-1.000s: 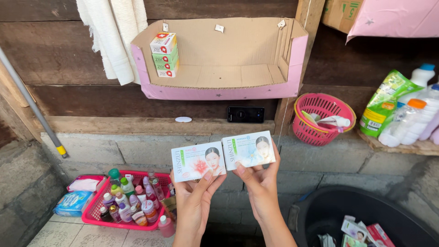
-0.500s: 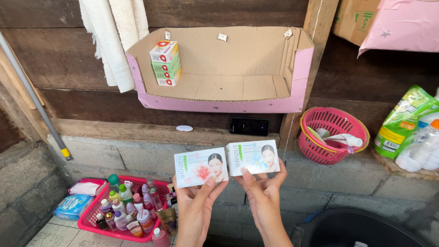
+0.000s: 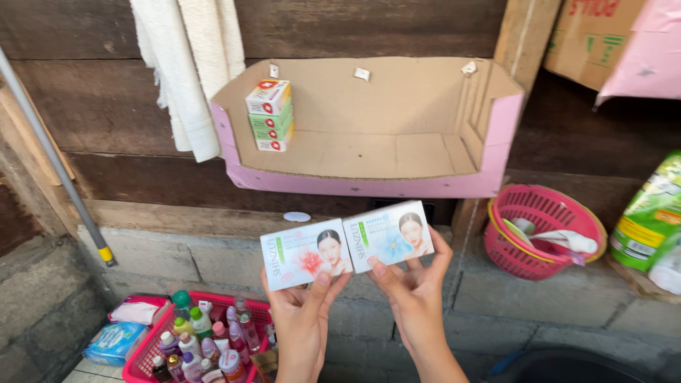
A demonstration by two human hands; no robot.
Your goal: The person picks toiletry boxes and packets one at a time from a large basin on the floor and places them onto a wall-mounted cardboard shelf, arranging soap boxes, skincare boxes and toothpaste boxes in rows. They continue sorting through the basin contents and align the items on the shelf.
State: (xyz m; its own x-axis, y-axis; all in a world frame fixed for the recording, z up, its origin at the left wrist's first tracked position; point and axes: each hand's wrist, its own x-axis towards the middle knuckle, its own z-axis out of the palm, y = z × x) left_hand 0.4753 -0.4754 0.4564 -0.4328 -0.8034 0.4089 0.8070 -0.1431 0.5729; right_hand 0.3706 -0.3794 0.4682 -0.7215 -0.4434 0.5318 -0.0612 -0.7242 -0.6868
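Gripping flat rectangular cartons, left hand (image 3: 301, 319) is holding a pink-flowered soap box (image 3: 305, 253), right hand (image 3: 413, 294) a blue-flowered soap box (image 3: 389, 235), below a pink-edged cardboard shelf (image 3: 369, 186) hanging on dark plank wall (image 3: 106, 106).

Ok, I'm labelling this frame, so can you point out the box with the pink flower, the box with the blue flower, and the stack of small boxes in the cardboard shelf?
Pink-flower box (image 3: 303, 252), head view, front face.
Blue-flower box (image 3: 389, 235), head view, front face.
Stack of small boxes (image 3: 269, 116), head view, middle box.
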